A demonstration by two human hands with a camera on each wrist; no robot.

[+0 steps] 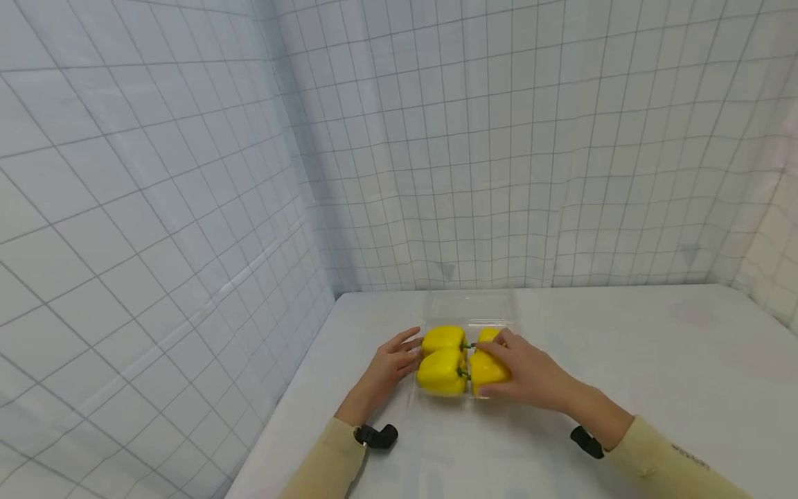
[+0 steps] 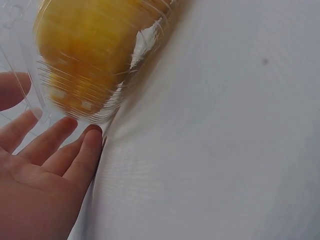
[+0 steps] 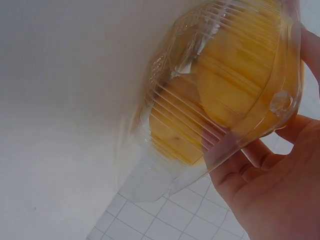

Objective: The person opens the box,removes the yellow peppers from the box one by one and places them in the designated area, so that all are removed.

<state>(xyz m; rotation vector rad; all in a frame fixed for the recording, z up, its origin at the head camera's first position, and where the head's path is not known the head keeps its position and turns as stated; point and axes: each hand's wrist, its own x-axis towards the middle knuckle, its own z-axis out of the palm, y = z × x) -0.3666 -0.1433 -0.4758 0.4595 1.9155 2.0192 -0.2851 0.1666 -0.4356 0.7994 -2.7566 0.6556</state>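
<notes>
Several yellow bell peppers lie in a clear plastic clamshell container [image 1: 411, 394], stems turned toward its middle. My right hand [image 1: 530, 371] grips the front right bell pepper [image 1: 486, 371], thumb at its near side and fingers over the top. In the right wrist view its fingertips reach behind the clear wall, against the pepper. Another bell pepper [image 1: 488, 334] behind it is partly covered by this hand. My left hand [image 1: 384, 371] rests beside the container, fingers loosely extended. The left wrist view shows those fingertips right at the ribbed plastic side [image 2: 95, 117].
The container's clear lid [image 1: 470, 305] lies folded back toward the table's far edge. A white table [image 1: 623, 360] spreads around it, with white grid-patterned sheets [image 1: 467, 152] hanging behind and at the sides. Each wrist wears a black band [image 1: 377, 436].
</notes>
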